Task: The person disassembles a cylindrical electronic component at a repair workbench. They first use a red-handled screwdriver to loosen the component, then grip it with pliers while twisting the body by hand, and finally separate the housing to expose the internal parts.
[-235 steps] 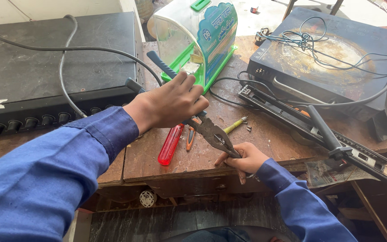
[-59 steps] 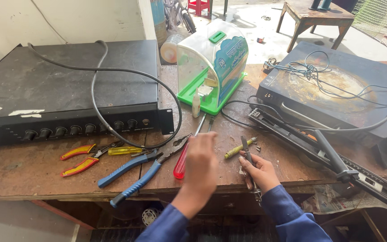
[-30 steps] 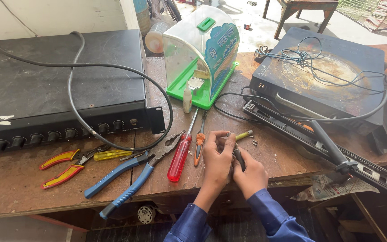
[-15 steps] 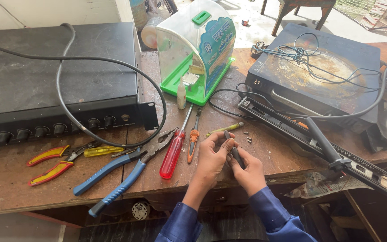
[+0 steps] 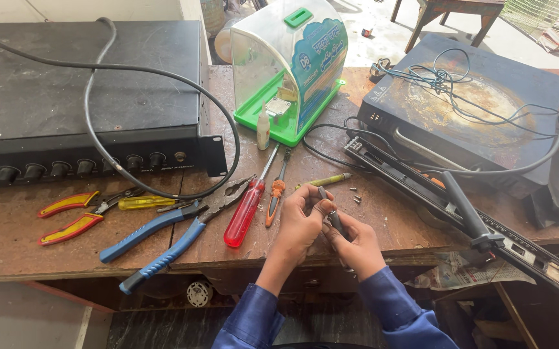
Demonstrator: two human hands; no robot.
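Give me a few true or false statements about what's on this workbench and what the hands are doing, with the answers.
1. Both hands, left hand and right hand, hold one small dark tool. True.
2. The blue-handled pliers are held in the left hand. False: they lie on the wooden bench, untouched.
3. The red-handled screwdriver lies beside the pliers. True.
4. The clear box with the green base lies toppled on its side. False: it stands upright.

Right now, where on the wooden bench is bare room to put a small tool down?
Bare wood lies along the front edge below the red-and-yellow cutters, and between the green-based clear plastic box and the black flat appliance. Around the red-handled screwdriver it is crowded.
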